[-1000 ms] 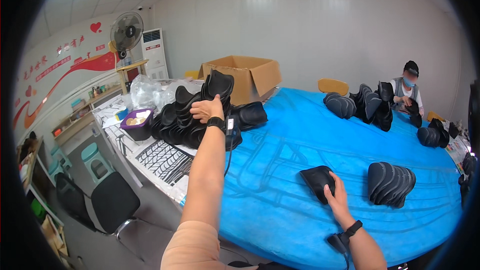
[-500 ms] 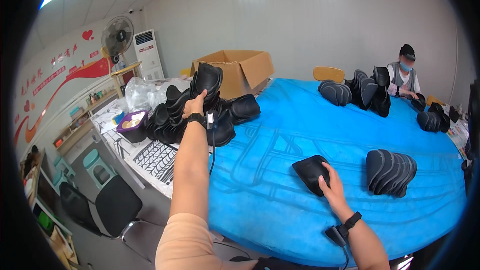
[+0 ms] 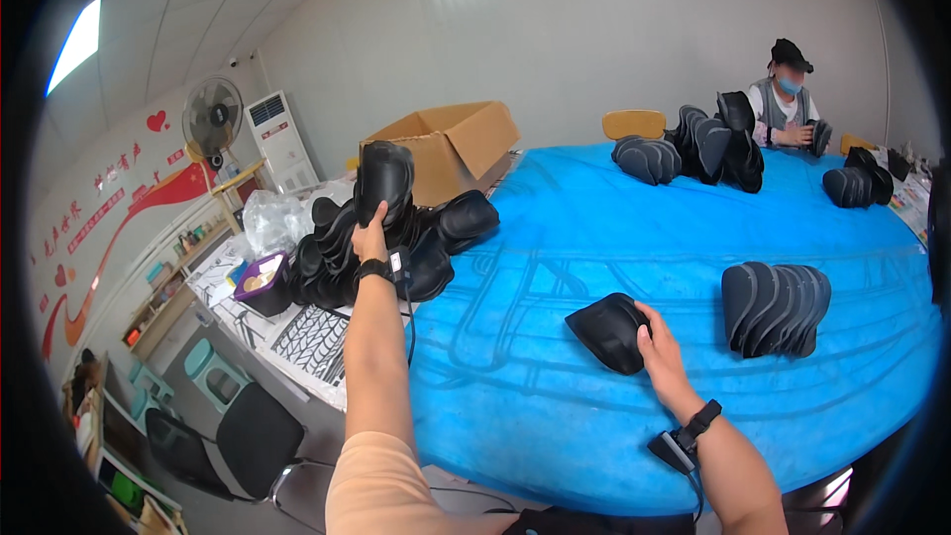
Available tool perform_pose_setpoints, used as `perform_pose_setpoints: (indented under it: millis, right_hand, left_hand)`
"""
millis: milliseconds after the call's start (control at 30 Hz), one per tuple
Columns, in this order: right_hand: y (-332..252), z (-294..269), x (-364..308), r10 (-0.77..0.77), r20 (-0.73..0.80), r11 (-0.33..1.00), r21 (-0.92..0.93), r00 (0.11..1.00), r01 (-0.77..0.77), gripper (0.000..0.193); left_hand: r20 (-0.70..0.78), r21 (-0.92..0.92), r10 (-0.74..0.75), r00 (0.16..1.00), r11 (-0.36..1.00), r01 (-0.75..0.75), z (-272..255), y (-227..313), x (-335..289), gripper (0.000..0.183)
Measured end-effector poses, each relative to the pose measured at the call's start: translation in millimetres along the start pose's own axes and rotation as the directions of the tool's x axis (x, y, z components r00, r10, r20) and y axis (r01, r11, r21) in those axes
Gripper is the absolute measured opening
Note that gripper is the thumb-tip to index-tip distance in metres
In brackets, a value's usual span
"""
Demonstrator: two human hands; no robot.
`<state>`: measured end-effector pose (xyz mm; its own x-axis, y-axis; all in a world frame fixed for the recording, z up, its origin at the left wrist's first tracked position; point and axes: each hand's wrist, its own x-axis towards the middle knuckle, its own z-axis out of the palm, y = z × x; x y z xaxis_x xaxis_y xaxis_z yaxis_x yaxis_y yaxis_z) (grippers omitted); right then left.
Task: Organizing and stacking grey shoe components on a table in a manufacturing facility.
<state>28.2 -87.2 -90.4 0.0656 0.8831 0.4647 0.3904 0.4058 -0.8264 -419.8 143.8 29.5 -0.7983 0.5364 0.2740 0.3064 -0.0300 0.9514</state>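
The wide table covered in blue sheeting bears a heap of black curved shells at its left. There the left hand pinches one upright glossy shell; the right hand, half curled, grips a tilted black shell nearer the person.

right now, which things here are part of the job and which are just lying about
In use, it seems:
left hand, gripping an upright black piece
right hand, holding a curved black piece
heap of black pieces
stack of dark pieces

Probably just lying about:
purple tub
clear plastic bag
standing fan
teal stool
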Motion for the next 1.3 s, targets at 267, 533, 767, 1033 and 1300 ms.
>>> perform_pose_setpoints:
  millis: [267, 533, 767, 1033, 1300]
  right_hand:
    - [5.8, 3.4, 5.3, -0.022, -0.045, 1.0, 0.012, 0.999, 0.023, 0.045]
    - [9.3, -1.8, 1.7, 0.032, -0.064, 0.999, -0.039, 0.997, -0.034, 0.044]
    - [9.8, 12.9, 11.0, -0.113, -0.149, 0.977, -0.197, 0.982, 0.083, 0.046]
    - [-118.6, 127.0, 7.4, -0.617, 0.652, 0.503, -0.104, 0.441, 0.858, 0.068]
    - [-99.5, 114.8, -54.9, -0.468, 0.828, 0.75, 0.187, 0.308, 0.635, 0.057]
  left_hand:
    - [-0.013, -0.086, -0.003, 1.0, 0.996, 0.002, 1.2, -28.1, -0.9, 0.077]
    - [0.269, -0.74, 0.018, 0.963, 0.644, 0.195, -5.3, -18.9, -52.4, 0.064]
    - [0.489, -0.705, 0.351, 0.799, 0.698, 0.126, 17.8, -58.2, -87.3, 0.049]
    - [0.629, -0.45, 0.236, 0.741, 0.888, 0.099, 51.6, -51.6, -200.6, 0.035]
    - [0.567, -0.362, 0.226, 0.792, 0.932, -0.006, 59.1, -78.2, -181.6, 0.04]
